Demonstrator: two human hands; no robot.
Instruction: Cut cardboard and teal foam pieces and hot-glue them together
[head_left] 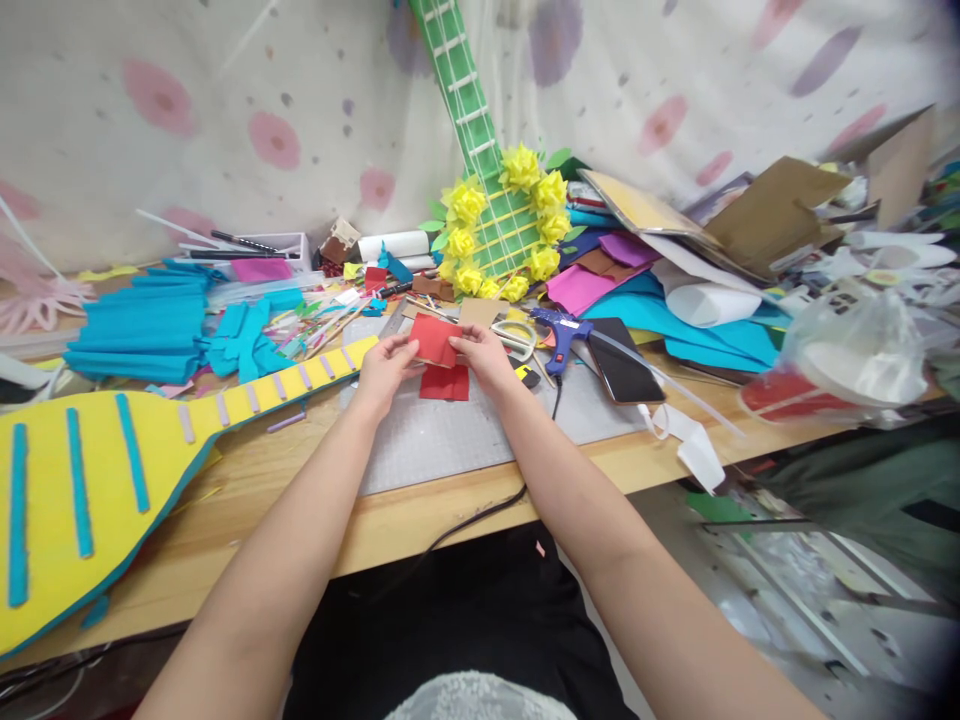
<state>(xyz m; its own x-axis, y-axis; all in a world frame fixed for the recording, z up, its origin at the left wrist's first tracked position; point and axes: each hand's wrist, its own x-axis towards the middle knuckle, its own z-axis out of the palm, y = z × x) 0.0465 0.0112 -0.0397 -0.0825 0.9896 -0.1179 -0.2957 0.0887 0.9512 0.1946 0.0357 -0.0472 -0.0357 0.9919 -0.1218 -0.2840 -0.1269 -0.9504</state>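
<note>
Between my two hands is a small square of red paper [436,340], raised a little over the grey cutting mat [442,447]. My left hand [390,370] pinches its left edge, while the fingers of my right hand [480,355] close on its right edge. Another red paper piece [445,384] shows just below the square; whether the two are joined I cannot tell. Right of my right hand are a pair of scissors [517,340] and a blue glue gun [561,335] with a black cable.
A yellow paper guitar [169,440] lies at left, its neck reaching near my left hand. Behind, a green guitar [480,160] with yellow flowers leans on the curtain. A phone [624,360], blue crepe paper [142,325] and a bagged tub [832,370] crowd the table.
</note>
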